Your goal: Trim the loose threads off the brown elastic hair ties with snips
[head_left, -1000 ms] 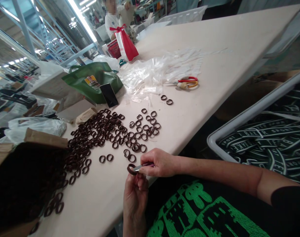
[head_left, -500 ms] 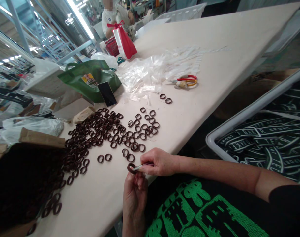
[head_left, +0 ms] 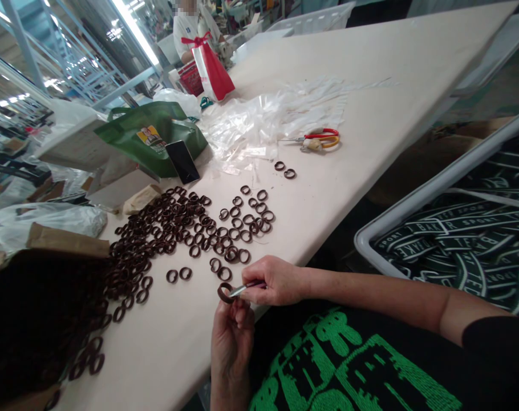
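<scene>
My left hand [head_left: 234,325] pinches a dark brown ring-shaped loop [head_left: 226,293] upright at its lower edge. In my right hand [head_left: 272,281] is a pair of small thread snips [head_left: 242,288], with silver blades and a dark reddish handle. The blade tips reach the loop's near side; whether they touch it I cannot tell. Just beyond my hands lies a large pile of similar brown loops [head_left: 157,228], with looser ones [head_left: 224,274] scattered on the near side.
Scissors [head_left: 321,140] with red and yellow handles lie on the pale table [head_left: 396,74], beside clear plastic strips [head_left: 259,120]. A phone [head_left: 182,162] leans on a green bag [head_left: 150,140]. At left is an open carton [head_left: 69,240]; at right, a bin [head_left: 370,251] of black printed straps. A person [head_left: 186,28] sits far off.
The view has shifted slightly. The hands keep nearly the same pose, and more of the snips' blade shows against the loop.
</scene>
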`<action>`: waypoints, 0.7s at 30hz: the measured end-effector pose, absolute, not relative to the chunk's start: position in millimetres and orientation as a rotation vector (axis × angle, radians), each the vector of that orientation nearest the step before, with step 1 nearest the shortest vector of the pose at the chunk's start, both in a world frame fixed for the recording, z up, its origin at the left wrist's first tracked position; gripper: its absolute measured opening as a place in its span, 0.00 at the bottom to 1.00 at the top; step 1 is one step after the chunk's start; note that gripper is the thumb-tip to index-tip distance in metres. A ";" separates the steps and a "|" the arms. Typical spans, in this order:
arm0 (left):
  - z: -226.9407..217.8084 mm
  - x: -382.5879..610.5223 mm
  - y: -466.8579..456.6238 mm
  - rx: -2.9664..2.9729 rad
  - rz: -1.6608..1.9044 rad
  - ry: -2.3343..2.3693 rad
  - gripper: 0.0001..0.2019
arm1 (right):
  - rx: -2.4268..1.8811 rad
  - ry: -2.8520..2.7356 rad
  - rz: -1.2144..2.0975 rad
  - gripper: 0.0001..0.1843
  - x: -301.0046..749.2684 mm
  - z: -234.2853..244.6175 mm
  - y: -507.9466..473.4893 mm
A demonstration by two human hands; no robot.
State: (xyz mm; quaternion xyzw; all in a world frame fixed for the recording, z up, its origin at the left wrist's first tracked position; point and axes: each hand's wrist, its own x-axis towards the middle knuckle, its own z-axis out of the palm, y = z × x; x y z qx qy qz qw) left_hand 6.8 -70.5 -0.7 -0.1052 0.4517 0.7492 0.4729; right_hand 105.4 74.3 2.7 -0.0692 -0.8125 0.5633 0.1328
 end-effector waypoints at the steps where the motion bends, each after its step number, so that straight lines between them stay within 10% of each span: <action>1: -1.0 6.7 -70.5 -0.246 1.829 1.110 0.12 | -0.182 -2.356 1.630 0.17 105.7 2.4 74.2; 21: 1.2 10.4 -61.5 -0.048 1.864 1.293 0.13 | -0.441 -1.662 2.276 0.21 87.5 -6.1 66.3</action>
